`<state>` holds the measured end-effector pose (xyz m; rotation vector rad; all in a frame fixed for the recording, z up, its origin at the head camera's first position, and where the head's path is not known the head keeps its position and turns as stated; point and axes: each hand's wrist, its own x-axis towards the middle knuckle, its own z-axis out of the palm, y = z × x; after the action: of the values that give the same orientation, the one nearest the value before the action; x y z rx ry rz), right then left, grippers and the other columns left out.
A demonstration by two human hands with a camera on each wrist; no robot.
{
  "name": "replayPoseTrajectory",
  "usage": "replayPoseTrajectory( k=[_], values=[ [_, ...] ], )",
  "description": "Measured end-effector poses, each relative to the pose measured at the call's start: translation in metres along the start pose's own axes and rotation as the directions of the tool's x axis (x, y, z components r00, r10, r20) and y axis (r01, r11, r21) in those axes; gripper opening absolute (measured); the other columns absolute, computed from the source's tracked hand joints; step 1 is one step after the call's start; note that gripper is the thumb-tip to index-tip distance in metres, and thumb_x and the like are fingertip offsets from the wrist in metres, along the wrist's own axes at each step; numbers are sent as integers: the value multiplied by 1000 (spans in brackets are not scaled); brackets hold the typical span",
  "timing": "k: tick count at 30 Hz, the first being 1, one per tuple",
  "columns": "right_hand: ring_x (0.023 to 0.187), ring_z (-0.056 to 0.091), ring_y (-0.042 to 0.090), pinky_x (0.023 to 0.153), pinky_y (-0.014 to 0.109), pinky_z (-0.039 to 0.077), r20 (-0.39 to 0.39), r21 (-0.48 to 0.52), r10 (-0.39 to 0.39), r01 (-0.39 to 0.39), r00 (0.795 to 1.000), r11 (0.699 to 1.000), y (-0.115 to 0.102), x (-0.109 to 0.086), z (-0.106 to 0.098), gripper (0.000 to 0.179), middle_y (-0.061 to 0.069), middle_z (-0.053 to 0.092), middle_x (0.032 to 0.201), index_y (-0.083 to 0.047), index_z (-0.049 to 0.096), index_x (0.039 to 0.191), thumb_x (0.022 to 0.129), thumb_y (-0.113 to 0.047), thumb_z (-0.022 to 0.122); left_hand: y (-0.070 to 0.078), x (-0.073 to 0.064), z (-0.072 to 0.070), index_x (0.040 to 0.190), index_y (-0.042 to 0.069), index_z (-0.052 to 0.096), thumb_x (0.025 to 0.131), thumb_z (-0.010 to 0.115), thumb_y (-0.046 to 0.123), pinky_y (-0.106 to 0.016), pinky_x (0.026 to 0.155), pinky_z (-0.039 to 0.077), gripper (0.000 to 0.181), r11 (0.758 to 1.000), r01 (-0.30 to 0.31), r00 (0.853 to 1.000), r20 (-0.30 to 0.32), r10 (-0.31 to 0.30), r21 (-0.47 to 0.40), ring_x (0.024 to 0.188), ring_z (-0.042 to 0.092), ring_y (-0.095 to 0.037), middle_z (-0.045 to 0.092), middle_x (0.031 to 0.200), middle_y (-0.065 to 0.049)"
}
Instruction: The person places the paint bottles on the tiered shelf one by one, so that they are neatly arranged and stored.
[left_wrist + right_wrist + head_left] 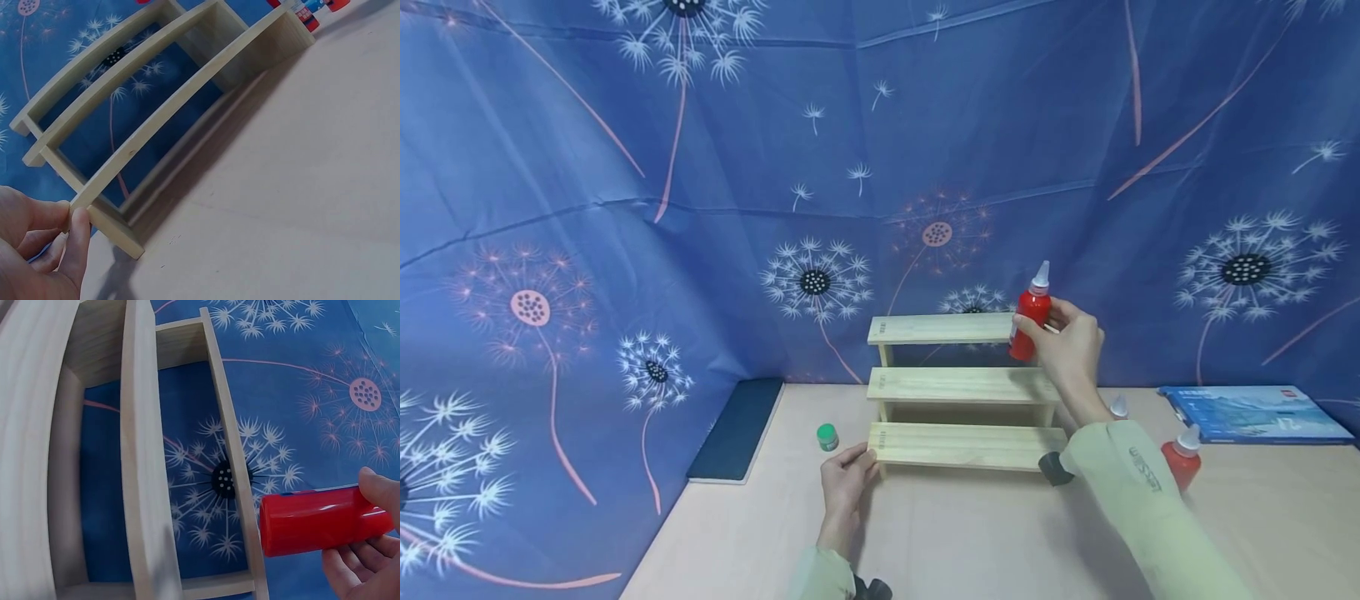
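A blue dandelion-print cloth [880,158] fills the upper part of the head view, hanging behind a pale table [970,533] that spans the lower part. At the centre stands a three-step wooden stand [955,383], its tiers rising toward the cloth, probably so that each level can be reached from the front. A flat blue box [1262,414] lies at the right edge and a dark notebook [735,431] at left, both well apart from the stand, seemingly to leave it room.

The right hand [1070,346], right of centre, has its thumb and fingers wrapped round a red bottle [1028,327], the gap between them only as wide as its body. It holds the bottle slightly tilted, nozzle up, at the right end of the top tier; the grip leaves the base free. Whether the base touches wood I cannot tell. The left hand [844,483], lower centre, pinches the front left corner of the lowest step, fingertips nearly together, likely to steady the stand.

Another red bottle [1182,462] stands at lower right, near a partly hidden white nozzle [1119,407]. Smallest is a green-lidded jar [827,437], just beside the stand's left end.
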<state>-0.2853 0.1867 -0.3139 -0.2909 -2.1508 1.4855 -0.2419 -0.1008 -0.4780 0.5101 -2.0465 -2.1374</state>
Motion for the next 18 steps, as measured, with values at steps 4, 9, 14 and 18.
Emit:
replayPoseTrajectory(
  k=[4, 9, 14, 18],
  values=[
    [117, 62, 27, 104, 42, 55, -1, 13, -1, 1, 1000, 1000, -1, 7, 3, 63, 14, 64, 129, -7, 56, 137, 84, -32, 78, -1, 1, 2, 114, -10, 64, 88, 64, -1, -24, 79, 65, 28, 1000, -2, 1000, -2, 2, 5, 95, 71, -30, 66, 112, -28],
    [119, 61, 28, 105, 43, 53, 12, 19, 9, -9, 1000, 1000, -3, 16, 8, 65, 15, 63, 131, -7, 54, 139, 84, -33, 77, -2, 2, 3, 115, -9, 64, 88, 64, -1, -24, 79, 64, 28, 1000, 8, 1000, -11, -8, 8, 96, 71, -30, 66, 112, -28],
    [117, 62, 28, 105, 43, 54, 0, 13, 4, -4, 1000, 1000, -6, 25, 13, 62, 16, 63, 130, -5, 55, 138, 85, -28, 77, -1, 0, 3, 114, -10, 64, 88, 64, -1, -24, 78, 64, 28, 1000, 12, 1000, -12, -12, 6, 94, 72, -29, 67, 111, -28],
    [116, 62, 28, 105, 44, 53, -1, 0, -9, 9, 1000, 1000, -8, 31, 17, 60, 15, 64, 129, -6, 56, 137, 85, -29, 77, 1, -2, 2, 114, -11, 64, 88, 63, -2, -24, 77, 65, 27, 1000, -12, 1000, -13, 12, 2, 91, 72, -27, 67, 109, -29]
  ],
)
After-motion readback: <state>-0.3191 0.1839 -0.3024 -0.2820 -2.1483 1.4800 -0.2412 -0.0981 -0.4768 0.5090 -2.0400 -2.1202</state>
